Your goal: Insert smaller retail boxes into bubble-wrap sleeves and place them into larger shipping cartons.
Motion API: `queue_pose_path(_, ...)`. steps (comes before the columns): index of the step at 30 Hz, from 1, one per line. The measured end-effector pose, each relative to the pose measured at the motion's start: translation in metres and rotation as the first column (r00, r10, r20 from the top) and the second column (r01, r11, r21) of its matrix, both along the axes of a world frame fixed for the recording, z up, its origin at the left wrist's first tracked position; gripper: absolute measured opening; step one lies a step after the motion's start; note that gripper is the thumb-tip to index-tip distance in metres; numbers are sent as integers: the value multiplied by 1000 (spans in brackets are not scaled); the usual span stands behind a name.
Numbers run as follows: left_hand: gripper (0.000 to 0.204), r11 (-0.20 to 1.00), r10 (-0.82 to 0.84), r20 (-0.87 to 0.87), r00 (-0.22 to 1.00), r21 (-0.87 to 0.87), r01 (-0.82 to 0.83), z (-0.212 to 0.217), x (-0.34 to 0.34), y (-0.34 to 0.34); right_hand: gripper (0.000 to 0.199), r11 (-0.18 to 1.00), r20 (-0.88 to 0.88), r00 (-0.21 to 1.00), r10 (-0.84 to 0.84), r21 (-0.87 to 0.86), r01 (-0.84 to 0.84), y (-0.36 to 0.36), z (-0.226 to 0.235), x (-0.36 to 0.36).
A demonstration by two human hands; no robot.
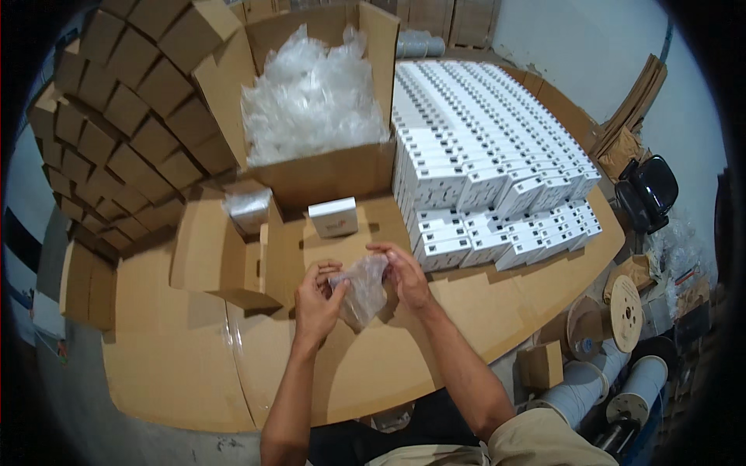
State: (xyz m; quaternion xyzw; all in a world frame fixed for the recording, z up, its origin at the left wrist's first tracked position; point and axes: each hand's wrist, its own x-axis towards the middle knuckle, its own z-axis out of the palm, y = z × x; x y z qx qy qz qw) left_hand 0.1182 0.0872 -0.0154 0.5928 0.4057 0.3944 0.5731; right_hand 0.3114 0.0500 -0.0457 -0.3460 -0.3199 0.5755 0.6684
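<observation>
Between my two hands hangs a clear plastic bag (364,297), crumpled and see-through. My left hand (318,299) pinches its left edge, and the fingers of my right hand (406,278) are closed on its upper right corner. Just beyond the bag, a small white box (333,218) stands upright on the cardboard-covered table. To the left of my hands is an open brown carton (221,260), with a plastic-wrapped item (250,208) at its far end.
A big open carton (315,159) heaped with clear plastic bags (318,97) stands at the back. Stacked rows of white boxes (466,182) fill the right side. Brown cartons (128,140) are piled at left. Cable spools (625,307) sit on the floor, near a black chair (646,193).
</observation>
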Motion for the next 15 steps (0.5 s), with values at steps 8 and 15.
queue_pose_path(8,35,990,98,162,982,-112,-81,-15,6,11,18,997,348,937,-37,-44,56,8,2,-3)
queue_pose_path(15,20,989,149,36,988,-22,-149,-24,8,13,11,979,394,898,-197,40,198,17,2,-17)
